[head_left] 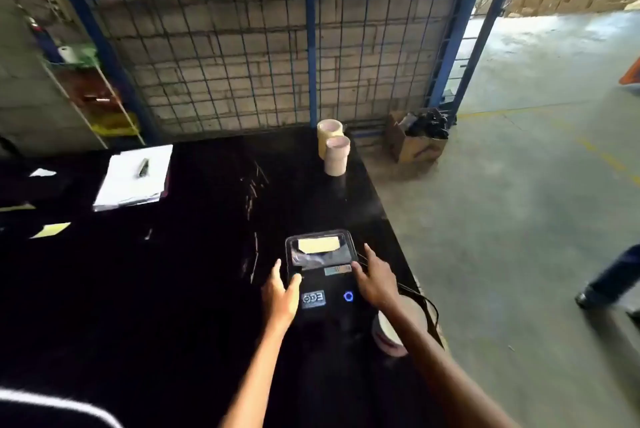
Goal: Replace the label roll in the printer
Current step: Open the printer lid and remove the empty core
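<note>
At the far left a wire shelf rack (100,95) stands against the wall, holding a white roll and coloured items too blurred to name. On the black counter (194,254) nearby lies a stack of white paper (133,178) with a small dark object on top, and a yellow note (52,229) sits closer to the near edge. The left hand (281,292) rests on the left side of the black label printer (323,275), fingers loosely spread and its thumb on the top face; it grips nothing. The printer sits near the counter's right edge, its clear lid window showing a pale label roll (318,244) inside, with a blue ring light lit on the front. Two tape rolls (333,146) stand at the far corner. The right hand (375,280) lies open along the printer's right side, fingertips touching the lid edge. Under the right forearm sits a white roll (388,337) with a red stripe. A cardboard box (415,141) rests on the concrete floor beyond.
</note>
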`<move>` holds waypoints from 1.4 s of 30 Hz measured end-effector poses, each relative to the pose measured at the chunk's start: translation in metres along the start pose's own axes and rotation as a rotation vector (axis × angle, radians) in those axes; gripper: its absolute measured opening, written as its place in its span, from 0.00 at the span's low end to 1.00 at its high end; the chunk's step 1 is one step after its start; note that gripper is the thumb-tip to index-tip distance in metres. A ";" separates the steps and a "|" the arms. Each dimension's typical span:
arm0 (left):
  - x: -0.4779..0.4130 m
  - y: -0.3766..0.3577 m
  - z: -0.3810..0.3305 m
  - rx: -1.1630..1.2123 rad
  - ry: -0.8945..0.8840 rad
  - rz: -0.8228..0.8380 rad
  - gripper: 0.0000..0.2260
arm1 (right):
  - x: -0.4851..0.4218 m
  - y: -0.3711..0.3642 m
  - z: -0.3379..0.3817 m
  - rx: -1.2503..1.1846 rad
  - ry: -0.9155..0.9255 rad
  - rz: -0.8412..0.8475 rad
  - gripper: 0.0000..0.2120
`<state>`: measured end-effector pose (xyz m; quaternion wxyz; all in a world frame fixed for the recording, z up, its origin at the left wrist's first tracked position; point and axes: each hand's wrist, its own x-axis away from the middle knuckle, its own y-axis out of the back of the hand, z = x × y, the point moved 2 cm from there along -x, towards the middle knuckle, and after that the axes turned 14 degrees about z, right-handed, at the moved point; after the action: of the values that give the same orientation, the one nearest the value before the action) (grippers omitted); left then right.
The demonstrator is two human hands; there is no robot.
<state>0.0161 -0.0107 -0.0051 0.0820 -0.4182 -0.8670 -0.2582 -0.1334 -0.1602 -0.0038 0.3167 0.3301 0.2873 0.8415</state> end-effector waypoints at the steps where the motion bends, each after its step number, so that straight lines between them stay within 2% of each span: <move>1: 0.003 -0.006 0.010 0.055 0.051 0.017 0.27 | 0.005 -0.006 -0.007 -0.006 -0.053 0.028 0.30; 6: 0.027 -0.023 0.036 0.214 0.106 0.059 0.22 | 0.028 -0.027 -0.031 -0.085 -0.094 0.047 0.23; 10: 0.030 -0.025 0.046 0.168 0.115 0.015 0.25 | 0.031 -0.032 -0.037 -0.017 -0.090 0.029 0.21; 15: 0.041 -0.026 0.045 0.131 0.143 -0.073 0.25 | 0.038 -0.034 -0.039 0.022 -0.091 0.023 0.24; 20: 0.044 -0.025 0.043 0.074 0.111 -0.100 0.26 | 0.040 -0.037 -0.036 0.197 -0.109 0.025 0.25; 23: 0.045 -0.024 0.042 0.021 0.061 -0.112 0.32 | 0.040 -0.040 -0.033 0.280 -0.125 0.001 0.24; 27: 0.039 -0.024 0.047 0.014 0.057 -0.119 0.39 | 0.038 -0.040 -0.035 0.230 -0.127 -0.012 0.24; 29: 0.037 -0.021 0.039 0.082 0.058 -0.128 0.35 | 0.036 -0.035 -0.033 0.167 -0.131 -0.020 0.26; 31: 0.032 -0.014 0.021 0.183 0.050 -0.160 0.26 | 0.035 -0.021 -0.018 0.067 -0.119 -0.069 0.30; 34: 0.018 0.004 -0.019 0.317 -0.022 -0.211 0.18 | 0.026 0.012 0.016 -0.129 -0.069 -0.155 0.24; 38: -0.012 0.025 -0.070 0.348 -0.107 -0.217 0.15 | -0.002 0.053 0.058 -0.201 0.026 -0.165 0.23; 42: -0.048 0.039 -0.083 0.357 -0.127 -0.119 0.14 | -0.036 0.066 0.073 -0.268 0.054 -0.087 0.25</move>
<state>0.0701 -0.0658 0.0632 0.0847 -0.3602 -0.9257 -0.0780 -0.0817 -0.2079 0.0735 0.3865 0.2492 0.1949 0.8664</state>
